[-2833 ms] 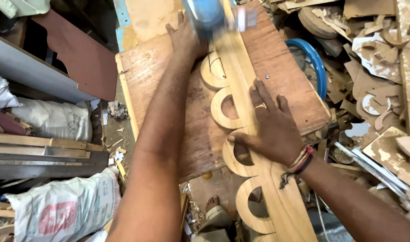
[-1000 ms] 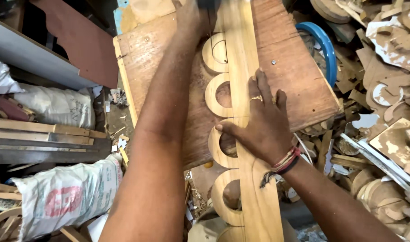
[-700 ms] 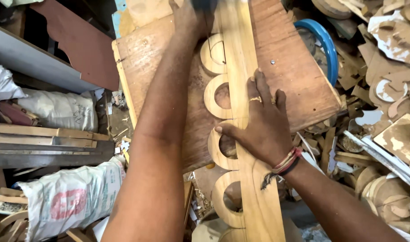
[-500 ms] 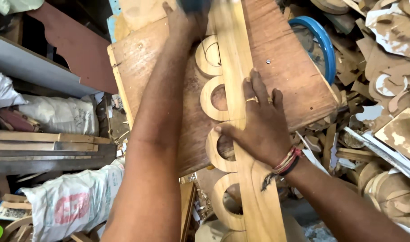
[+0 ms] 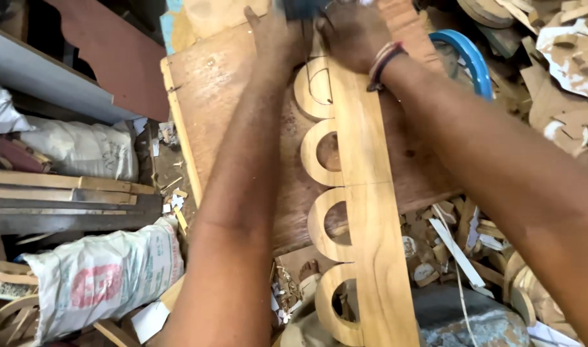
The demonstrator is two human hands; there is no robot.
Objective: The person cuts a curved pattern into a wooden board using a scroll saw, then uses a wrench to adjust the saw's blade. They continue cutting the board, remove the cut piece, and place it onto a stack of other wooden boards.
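A long pale wooden plank (image 5: 371,225) with several ring-shaped cutouts along its left edge lies across a brown plywood board (image 5: 210,103). The nearest end of the plank hangs past the board's front edge. My left hand (image 5: 275,32) reaches to the plank's far end and closes on a blue power tool (image 5: 302,8), which is mostly cut off by the top edge. My right hand (image 5: 352,32), with bands on its wrist, sits on the far end of the plank right beside the tool. It is blurred, and its grip is unclear.
White sacks (image 5: 101,273) and stacked wooden slats (image 5: 62,189) lie on the left. A blue hoop (image 5: 469,58) and heaps of wood offcuts (image 5: 564,51) fill the right. A foot (image 5: 309,270) shows below the board's front edge.
My right hand has left the middle of the plank and moved up to its far end beside the tool. My left hand stays at the tool.
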